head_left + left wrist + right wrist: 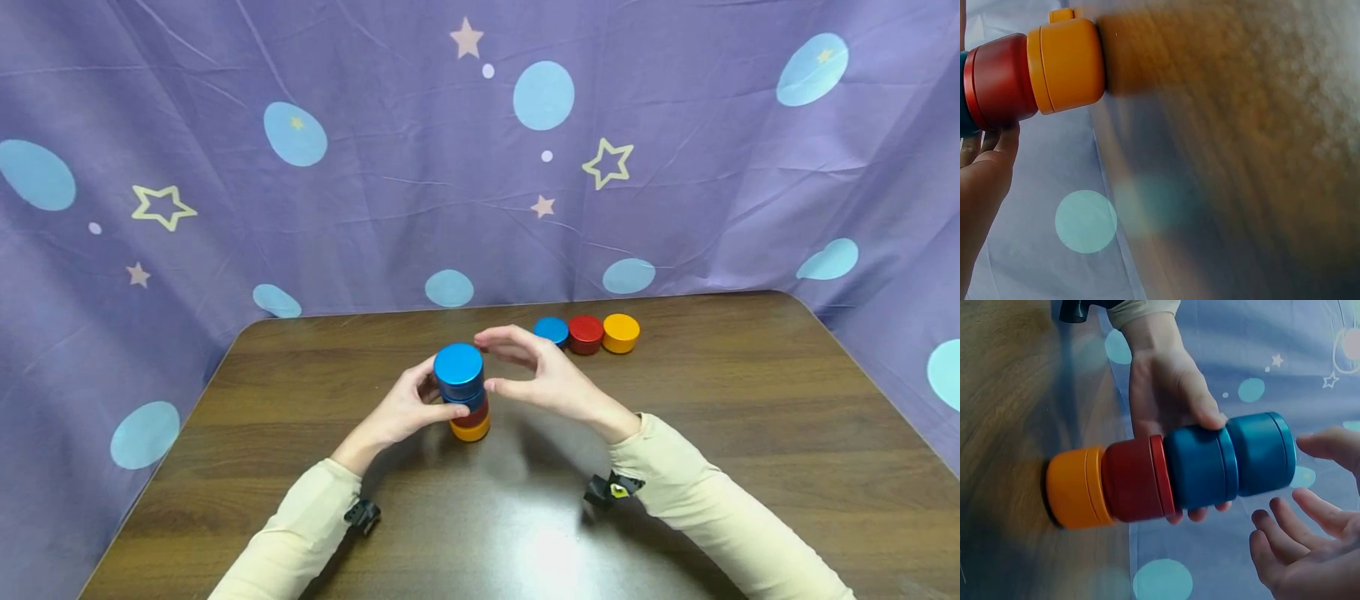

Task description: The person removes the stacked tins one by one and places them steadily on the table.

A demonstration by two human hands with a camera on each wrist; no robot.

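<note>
Item: stack of four canisters (462, 390), standing between the two hands; from the foot, orange canister (1072, 487), red canister (1135, 481), lower blue canister (1200, 469), top blue canister (1263, 453). Handling, we judge: stiff, fairly light, smooth enough to slip, hardly fragile; joints may shift. Hold, we suggest: round the sides, below each lid. Left hand (405, 410): thumb and fingers curled round the lower blue canister. Right hand (551, 379): spread, thumb apart from fingers, just beside the top; we see no contact. Beyond the right hand: row of three canisters (585, 334).
</note>
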